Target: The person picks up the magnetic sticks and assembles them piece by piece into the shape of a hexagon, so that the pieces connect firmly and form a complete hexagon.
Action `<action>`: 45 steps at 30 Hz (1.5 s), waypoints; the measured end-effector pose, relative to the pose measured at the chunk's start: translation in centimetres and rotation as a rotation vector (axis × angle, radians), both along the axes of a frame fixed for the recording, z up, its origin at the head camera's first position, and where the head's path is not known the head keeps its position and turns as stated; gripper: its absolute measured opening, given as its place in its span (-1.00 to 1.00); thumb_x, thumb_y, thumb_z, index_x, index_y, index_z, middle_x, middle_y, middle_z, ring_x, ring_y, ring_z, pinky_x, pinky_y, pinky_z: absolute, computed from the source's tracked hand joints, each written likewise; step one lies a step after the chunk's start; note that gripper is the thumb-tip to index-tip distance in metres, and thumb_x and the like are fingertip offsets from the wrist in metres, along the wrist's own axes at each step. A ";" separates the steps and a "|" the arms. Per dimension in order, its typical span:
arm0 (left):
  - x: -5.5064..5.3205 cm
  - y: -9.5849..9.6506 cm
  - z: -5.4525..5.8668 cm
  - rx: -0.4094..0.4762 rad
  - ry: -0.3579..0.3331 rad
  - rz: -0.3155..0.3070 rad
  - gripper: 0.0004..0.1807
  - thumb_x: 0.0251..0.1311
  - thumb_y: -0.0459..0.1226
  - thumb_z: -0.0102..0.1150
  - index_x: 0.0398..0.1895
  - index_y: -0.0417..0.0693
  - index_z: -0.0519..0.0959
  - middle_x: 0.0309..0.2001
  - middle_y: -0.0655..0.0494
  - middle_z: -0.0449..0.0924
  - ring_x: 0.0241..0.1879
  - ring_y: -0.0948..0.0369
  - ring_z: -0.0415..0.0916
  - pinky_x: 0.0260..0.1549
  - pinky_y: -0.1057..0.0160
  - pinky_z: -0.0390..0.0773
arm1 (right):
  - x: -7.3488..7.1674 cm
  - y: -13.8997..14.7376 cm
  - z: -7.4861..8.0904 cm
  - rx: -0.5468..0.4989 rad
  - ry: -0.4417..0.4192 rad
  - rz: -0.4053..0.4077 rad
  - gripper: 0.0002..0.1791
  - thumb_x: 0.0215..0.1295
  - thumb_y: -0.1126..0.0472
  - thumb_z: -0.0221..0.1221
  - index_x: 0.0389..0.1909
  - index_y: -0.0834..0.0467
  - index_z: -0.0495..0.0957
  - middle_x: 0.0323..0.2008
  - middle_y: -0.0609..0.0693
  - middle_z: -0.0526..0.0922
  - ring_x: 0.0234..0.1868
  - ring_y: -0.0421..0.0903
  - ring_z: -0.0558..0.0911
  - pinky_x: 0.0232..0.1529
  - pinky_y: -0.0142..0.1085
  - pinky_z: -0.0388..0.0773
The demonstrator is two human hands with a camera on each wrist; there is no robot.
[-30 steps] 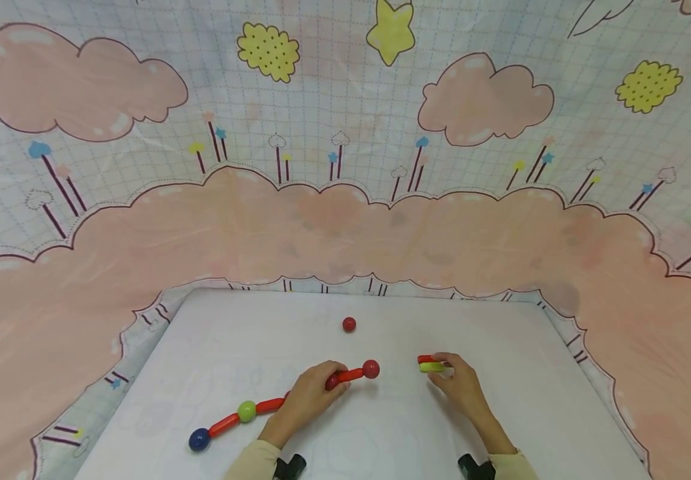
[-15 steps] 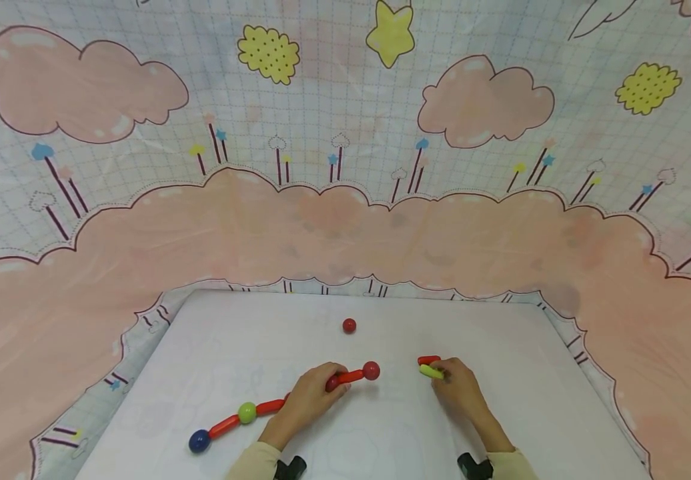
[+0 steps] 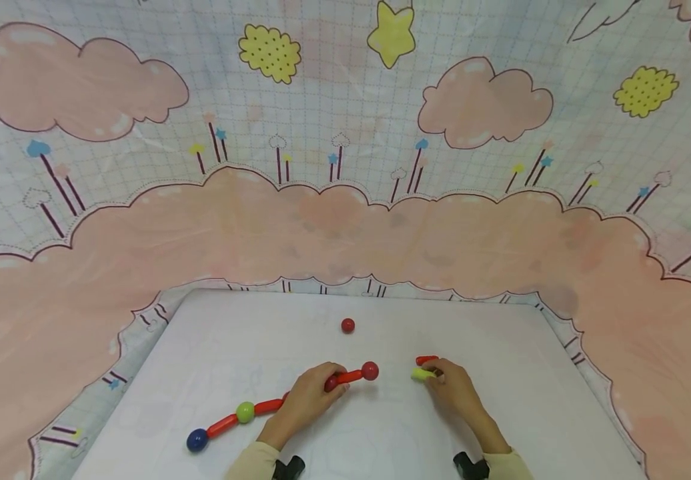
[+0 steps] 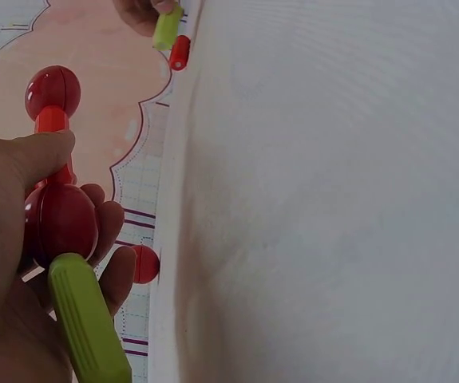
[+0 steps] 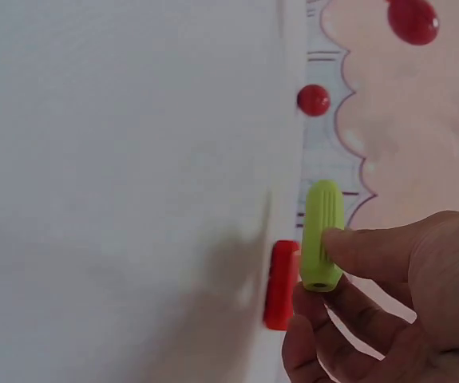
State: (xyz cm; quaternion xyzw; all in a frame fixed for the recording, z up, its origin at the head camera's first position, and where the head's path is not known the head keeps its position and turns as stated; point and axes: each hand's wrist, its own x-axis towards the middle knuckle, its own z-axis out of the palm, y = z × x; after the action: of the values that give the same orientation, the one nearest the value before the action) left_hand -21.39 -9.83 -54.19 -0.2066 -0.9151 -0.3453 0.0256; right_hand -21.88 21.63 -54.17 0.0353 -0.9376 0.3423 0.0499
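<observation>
My left hand (image 3: 306, 397) grips a chain of toy rods and balls around its middle. A blue ball (image 3: 197, 440), red rods and a green ball (image 3: 245, 412) trail off to the left, and a red ball (image 3: 370, 371) tops its right end. The left wrist view shows another red ball (image 4: 61, 223) in the palm, joined to a yellow-green rod (image 4: 89, 319). Between thumb and fingers, my right hand (image 3: 456, 390) pinches a separate yellow-green rod (image 5: 322, 231). Just beyond that hand lies a red rod (image 5: 280, 287), partly hidden in the head view.
A loose red ball (image 3: 348, 325) sits toward the back of the white table (image 3: 249, 333). Behind the table hangs a printed cloth (image 3: 333, 233) with clouds and stars.
The yellow-green rod, first side by side with the red rod, has been turned and drawn apart from it by my right hand, slightly leftward. My left hand stays put with the chain.
</observation>
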 end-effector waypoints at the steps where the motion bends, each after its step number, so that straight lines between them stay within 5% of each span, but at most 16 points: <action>1: 0.0 0.0 0.0 -0.002 -0.003 0.002 -0.70 0.21 -0.10 0.32 0.00 0.14 0.59 -0.27 0.35 0.56 -0.31 0.36 0.38 -0.29 0.39 0.45 | 0.0 -0.2 0.2 0.004 0.011 0.007 -0.76 0.16 0.40 0.29 -0.15 0.15 0.67 -0.15 0.04 0.71 -0.18 -0.08 0.62 -0.16 -0.21 0.56; 9: -0.2 0.0 -0.2 0.006 -0.019 -0.004 -0.68 0.22 -0.08 0.31 0.02 0.13 0.59 -0.25 0.33 0.57 -0.30 0.35 0.38 -0.27 0.38 0.46 | 0.5 -1.6 2.1 -0.038 0.062 0.063 -0.75 0.18 0.40 0.30 -0.13 0.10 0.68 -0.18 -0.08 0.68 -0.18 -0.18 0.59 -0.29 -0.43 0.50; 21: -0.2 0.2 -0.2 0.001 -0.022 0.001 -0.67 0.22 -0.08 0.31 0.03 0.13 0.59 -0.25 0.34 0.57 -0.29 0.35 0.38 -0.26 0.37 0.47 | 1.0 -3.0 3.8 -0.060 0.088 0.087 -0.77 0.19 0.37 0.31 -0.16 0.05 0.68 -0.19 -0.14 0.68 -0.19 -0.22 0.58 -0.26 -0.44 0.51; 34: -0.3 0.7 -0.4 0.005 0.057 -0.002 -0.71 0.21 -0.10 0.32 -0.03 0.11 0.61 -0.31 0.34 0.54 -0.35 0.37 0.37 -0.33 0.41 0.42 | 1.1 -4.0 4.1 -0.088 0.125 0.168 -0.75 0.16 0.41 0.31 -0.16 0.08 0.67 -0.18 -0.08 0.68 -0.20 -0.18 0.57 -0.27 -0.44 0.52; 45: -0.7 0.5 -0.3 -0.001 0.045 -0.015 -0.71 0.22 -0.07 0.30 -0.02 0.11 0.60 -0.31 0.35 0.54 -0.34 0.37 0.37 -0.32 0.41 0.44 | 0.7 -5.2 4.1 -0.101 0.093 0.178 -0.75 0.18 0.40 0.31 -0.17 0.05 0.68 -0.19 -0.11 0.67 -0.20 -0.18 0.55 -0.25 -0.44 0.52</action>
State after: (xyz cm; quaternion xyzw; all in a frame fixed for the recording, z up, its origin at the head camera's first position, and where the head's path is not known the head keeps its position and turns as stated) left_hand -22.13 -9.30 -54.45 -0.2210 -0.9129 -0.3405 0.0435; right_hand -21.23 16.43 -50.05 0.1319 -0.9090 0.3900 0.0645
